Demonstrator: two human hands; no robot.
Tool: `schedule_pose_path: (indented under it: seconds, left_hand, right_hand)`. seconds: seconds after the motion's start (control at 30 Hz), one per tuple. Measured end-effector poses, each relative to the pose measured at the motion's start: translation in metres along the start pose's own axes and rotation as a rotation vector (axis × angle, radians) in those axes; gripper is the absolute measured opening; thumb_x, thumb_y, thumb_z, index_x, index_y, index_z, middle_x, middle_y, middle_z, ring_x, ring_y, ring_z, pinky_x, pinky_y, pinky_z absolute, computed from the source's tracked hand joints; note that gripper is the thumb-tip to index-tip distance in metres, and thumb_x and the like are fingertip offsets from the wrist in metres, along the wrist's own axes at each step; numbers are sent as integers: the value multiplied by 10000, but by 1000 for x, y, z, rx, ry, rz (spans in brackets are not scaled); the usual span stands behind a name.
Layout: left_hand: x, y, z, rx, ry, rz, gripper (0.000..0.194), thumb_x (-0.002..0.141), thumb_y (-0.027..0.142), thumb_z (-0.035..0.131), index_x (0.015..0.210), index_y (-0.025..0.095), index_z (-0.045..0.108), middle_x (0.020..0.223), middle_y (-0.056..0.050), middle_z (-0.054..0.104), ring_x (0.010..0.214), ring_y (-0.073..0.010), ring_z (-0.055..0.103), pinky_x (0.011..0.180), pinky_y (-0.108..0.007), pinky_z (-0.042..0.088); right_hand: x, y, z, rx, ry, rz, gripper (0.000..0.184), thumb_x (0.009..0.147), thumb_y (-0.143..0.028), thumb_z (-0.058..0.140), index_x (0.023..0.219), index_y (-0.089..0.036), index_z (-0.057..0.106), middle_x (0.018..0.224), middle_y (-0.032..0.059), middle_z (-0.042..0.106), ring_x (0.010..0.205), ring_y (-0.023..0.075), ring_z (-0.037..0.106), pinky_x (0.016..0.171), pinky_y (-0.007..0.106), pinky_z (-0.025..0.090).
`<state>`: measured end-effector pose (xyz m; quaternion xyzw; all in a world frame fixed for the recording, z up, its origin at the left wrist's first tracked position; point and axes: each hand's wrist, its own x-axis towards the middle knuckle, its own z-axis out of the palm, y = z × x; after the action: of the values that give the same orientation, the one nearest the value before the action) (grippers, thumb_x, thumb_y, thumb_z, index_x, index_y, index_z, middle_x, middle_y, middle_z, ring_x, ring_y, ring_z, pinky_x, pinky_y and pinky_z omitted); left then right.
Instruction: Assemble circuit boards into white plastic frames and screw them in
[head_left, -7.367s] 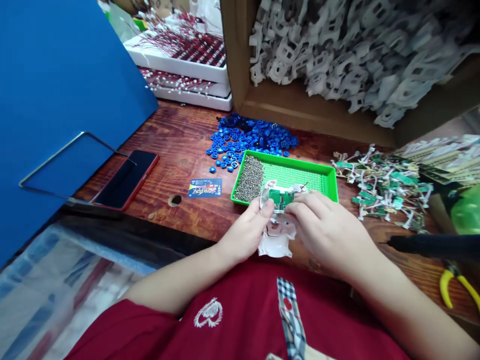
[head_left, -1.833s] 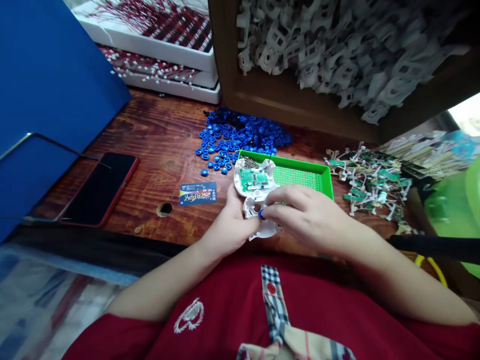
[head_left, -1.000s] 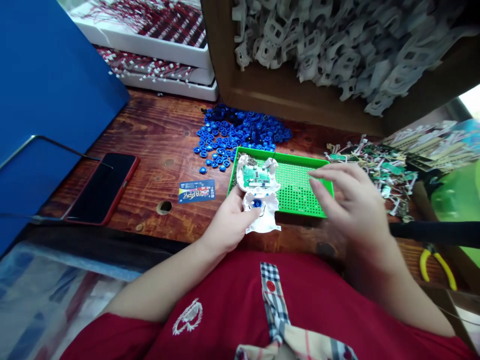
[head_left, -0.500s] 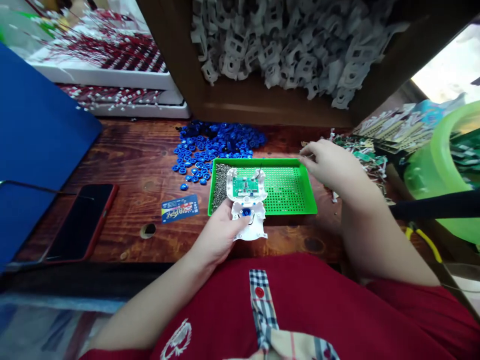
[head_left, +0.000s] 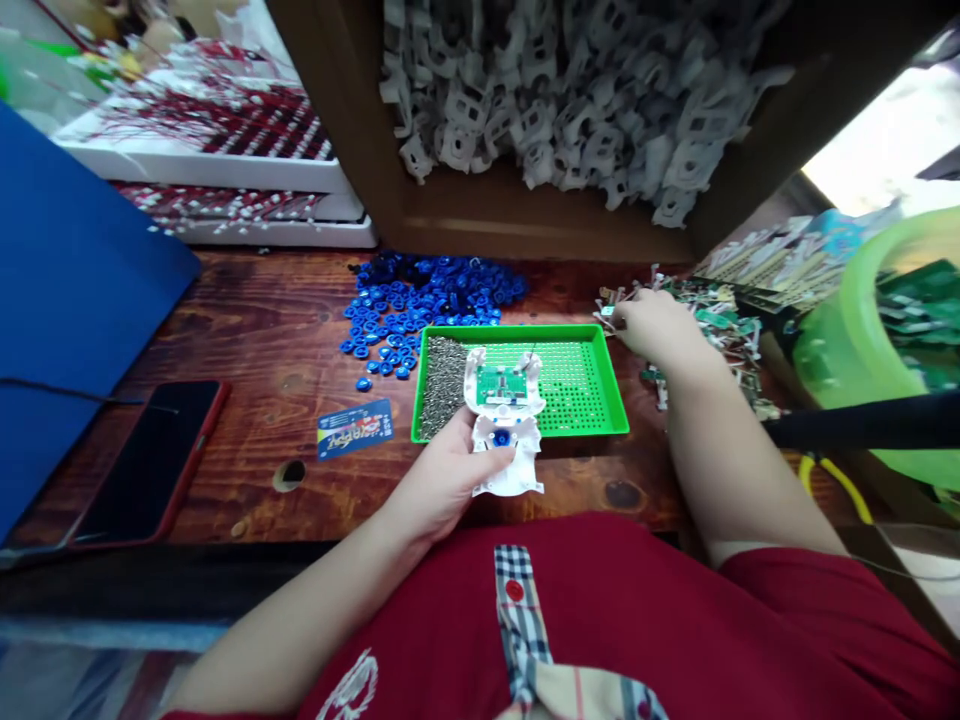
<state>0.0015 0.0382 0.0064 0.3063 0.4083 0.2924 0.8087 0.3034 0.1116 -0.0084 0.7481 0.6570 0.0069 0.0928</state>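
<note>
My left hand grips a white plastic housing, thumb across its lower part. The housing lies opened out in two joined parts over the green tray. A green circuit board sits in its upper part, and a round blue button in the lower. Over to the right, my right hand reaches the left end of a pile of small wired circuit boards. Its fingertips are pinched together at a small circuit board; the fingers partly hide the contact.
A green perforated tray holds many screws at its left end. Blue buttons are heaped behind it. A card and a phone lie left. White plastic parts fill a box behind. Yellow-handled pliers lie right.
My right hand has come down onto the edge of the board pile, and its fingers have closed. My left hand still holds the housing, now slightly further right over the tray.
</note>
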Motion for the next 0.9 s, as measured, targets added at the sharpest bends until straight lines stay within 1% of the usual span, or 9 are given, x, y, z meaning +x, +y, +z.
schedule_pose_path:
  seconds: [0.2, 0.37, 0.43, 0.53, 0.6, 0.7, 0.8, 0.87, 0.9]
  left_hand:
    - [5, 14, 8, -3, 15, -92, 407, 666, 90, 714, 1052, 125, 586, 1005, -66, 691, 755, -120, 656, 680, -202, 518]
    - [10, 22, 18, 49, 3, -229, 277, 772, 160, 605, 1044, 106, 589, 868, -73, 694, 689, -156, 677, 655, -266, 538]
    - [7, 23, 18, 101, 5, -255, 396, 809, 245, 581, 1181, 119, 526, 971, -118, 689, 769, -190, 686, 641, -285, 542]
    - [-8, 25, 8, 367, -10, -214, 745, 809, 375, 594, 1427, 176, 230, 1333, -197, 518, 1060, -253, 623, 724, -314, 549]
    - [-25, 28, -3, 723, -19, -127, 881, 801, 443, 590, 1471, 206, 70, 1462, -199, 357, 1174, -282, 554, 847, -362, 526]
    - [-49, 35, -14, 1351, 52, 155, 833, 809, 472, 560, 1469, 189, 138, 1416, -214, 420, 1182, -341, 538, 924, -469, 474]
    - [-58, 42, -6, 1673, 128, 638, 613, 824, 378, 576, 1362, 160, 380, 1233, -167, 597, 1111, -291, 585, 917, -435, 484]
    - [-54, 44, 3, 1673, 53, 919, 479, 829, 277, 594, 1275, 151, 472, 1118, -111, 652, 1031, -205, 617, 904, -335, 497]
    - [-50, 43, 8, 1654, 22, 1006, 433, 826, 237, 601, 1236, 140, 502, 1080, -95, 666, 1002, -178, 624, 890, -296, 502]
  right_hand:
    - [-2, -2, 11, 76, 151, 24, 265, 821, -236, 476, 895, -101, 692, 1011, 188, 552, 1002, 315, 464, 826, 416, 399]
    - [-21, 3, 4, 233, 318, 57, 231, 836, -258, 489, 908, -108, 649, 1032, 164, 567, 1019, 303, 479, 879, 432, 390]
    - [-35, 1, -3, 312, 349, 61, 222, 866, -284, 462, 946, -133, 604, 935, 125, 601, 894, 243, 541, 815, 388, 431]
    - [-61, -13, -11, 670, 409, 12, 183, 890, -327, 452, 981, -186, 526, 833, 52, 603, 731, 164, 564, 695, 310, 467]
    - [-80, -28, -14, 1026, 410, -83, 154, 881, -337, 492, 959, -205, 506, 835, 28, 585, 740, 141, 572, 686, 282, 480]
    - [-106, -54, -19, 1335, 318, -201, 135, 880, -313, 521, 973, -217, 503, 864, 16, 567, 768, 120, 587, 693, 257, 494]
    - [-122, -76, -26, 1281, 300, -388, 123, 875, -221, 530, 997, -224, 514, 877, 10, 569, 797, 104, 583, 726, 236, 494]
    - [-127, -86, -32, 1133, 343, -592, 137, 859, -165, 538, 987, -212, 519, 870, 10, 578, 811, 96, 574, 749, 220, 494]
    - [-128, -89, -34, 1062, 375, -673, 145, 852, -146, 539, 983, -204, 519, 869, 13, 584, 816, 96, 571, 757, 215, 495]
